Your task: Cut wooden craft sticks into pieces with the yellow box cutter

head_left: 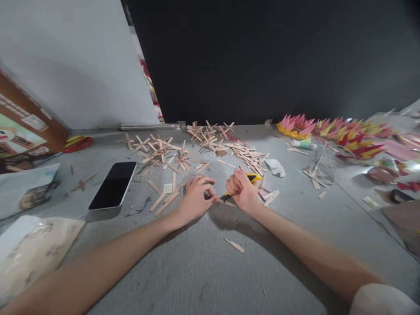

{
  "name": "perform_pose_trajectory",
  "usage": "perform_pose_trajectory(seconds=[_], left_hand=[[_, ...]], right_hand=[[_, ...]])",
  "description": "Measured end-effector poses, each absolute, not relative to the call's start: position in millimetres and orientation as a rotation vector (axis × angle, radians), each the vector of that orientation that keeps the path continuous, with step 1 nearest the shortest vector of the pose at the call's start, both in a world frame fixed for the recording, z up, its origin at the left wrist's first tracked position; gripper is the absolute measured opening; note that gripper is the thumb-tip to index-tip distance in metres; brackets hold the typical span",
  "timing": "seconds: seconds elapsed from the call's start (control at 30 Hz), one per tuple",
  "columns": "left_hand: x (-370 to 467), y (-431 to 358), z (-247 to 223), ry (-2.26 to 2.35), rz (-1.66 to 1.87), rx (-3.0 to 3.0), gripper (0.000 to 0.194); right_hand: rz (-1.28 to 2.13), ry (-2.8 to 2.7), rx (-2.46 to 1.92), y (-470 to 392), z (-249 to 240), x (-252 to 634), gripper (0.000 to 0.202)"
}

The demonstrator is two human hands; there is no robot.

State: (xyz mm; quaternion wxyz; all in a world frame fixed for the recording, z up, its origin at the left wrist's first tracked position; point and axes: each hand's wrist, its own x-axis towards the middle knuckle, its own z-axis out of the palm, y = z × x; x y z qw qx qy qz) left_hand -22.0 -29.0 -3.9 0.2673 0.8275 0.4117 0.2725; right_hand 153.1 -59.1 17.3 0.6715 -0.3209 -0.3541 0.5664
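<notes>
My right hand [245, 190] is wrapped round a yellow and black utility knife [254, 177], whose blade end points down to the left. Beneath that blade end lies a wooden craft stick [229, 203] on the grey table. Thumb and fingertip of my left hand [197, 197] pinch the stick's left end, while the other fingers curl above. Several loose sticks [169, 202] lie just left of that hand, beside a small pale card [167, 188]. Nearer to me is a short stick with a pointed end [235, 245]. My right hand partly hides a red, pencil-like thing [261, 196].
Behind my hands are piles of crossed sticks [159, 148] and loose ones [247, 155]. A phone [113, 186] and plastic packet [39, 253] lie left. Pink and yellow paper crowns [297, 127], a glue stick [303, 145] and a cable [324, 168] are right. A black panel [278, 57] stands behind.
</notes>
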Motion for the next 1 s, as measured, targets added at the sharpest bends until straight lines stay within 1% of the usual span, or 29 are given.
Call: perform_pose_trajectory(seconds=[0.2, 0.63, 0.8, 0.83, 0.87, 0.9, 1.0], left_hand=[[-22, -31, 0, 1.132, 0.729, 2.231, 0.025], [-22, -32, 1, 1.119, 0.721, 2.217, 0.023], [-23, -30, -5, 1.099, 0.725, 2.214, 0.02], [-24, -29, -7, 1.092, 0.755, 2.201, 0.017], [-24, -28, -9, 1.083, 0.816, 2.169, 0.009], [-25, -27, -11, 1.095, 0.925, 2.11, 0.004], [-26, -25, -15, 1.188, 1.246, 1.976, 0.015]], right_hand=[[1.28, -0.829, -0.732, -59, 17, 153, 0.06], [1.231, -0.967, -0.757, -71, 11, 151, 0.063], [1.175, -1.09, -0.796, -77, 9, 151, 0.059], [1.166, -1.125, -0.803, -78, 10, 151, 0.059], [1.155, -1.157, -0.806, -78, 11, 152, 0.059], [1.141, -1.184, -0.805, -77, 12, 153, 0.058], [1.087, -1.225, -0.77, -70, 23, 159, 0.052]])
